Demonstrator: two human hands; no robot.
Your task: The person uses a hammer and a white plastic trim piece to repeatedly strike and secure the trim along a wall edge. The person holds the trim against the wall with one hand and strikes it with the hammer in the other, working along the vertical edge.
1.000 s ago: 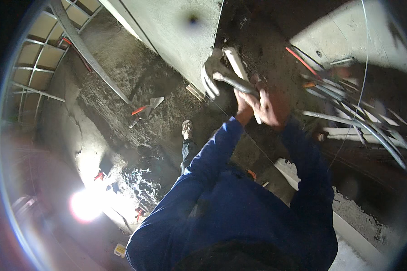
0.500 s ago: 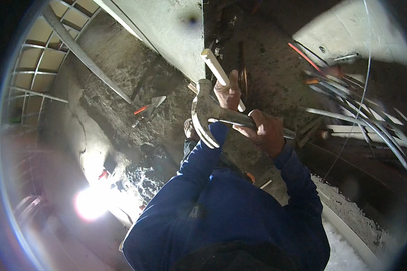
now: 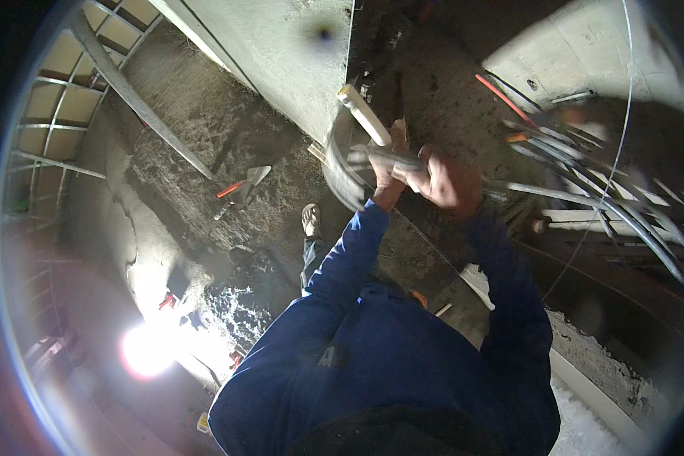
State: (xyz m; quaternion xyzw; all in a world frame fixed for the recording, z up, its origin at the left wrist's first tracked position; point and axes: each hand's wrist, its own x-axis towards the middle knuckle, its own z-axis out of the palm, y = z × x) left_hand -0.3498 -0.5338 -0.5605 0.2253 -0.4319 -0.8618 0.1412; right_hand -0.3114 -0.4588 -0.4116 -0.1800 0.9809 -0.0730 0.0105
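— One item each, left and right?
— Yes. The right hand [image 3: 450, 181], blurred, is closed around the handle of a claw hammer [image 3: 343, 176], whose head points left.
— And the left?
— The left hand [image 3: 391, 180] is wrapped around a white rod [image 3: 365, 114] tilted toward the upper left; the hammer partly hides that grip.
— Where are they?
— Upper centre, close together. Left of them, an orange-handled trowel [image 3: 256, 176] lies on the floor [image 3: 281, 167]; to the right, long pipes [image 3: 551, 193] are heaped.

head-worn fisheye, steeply downward
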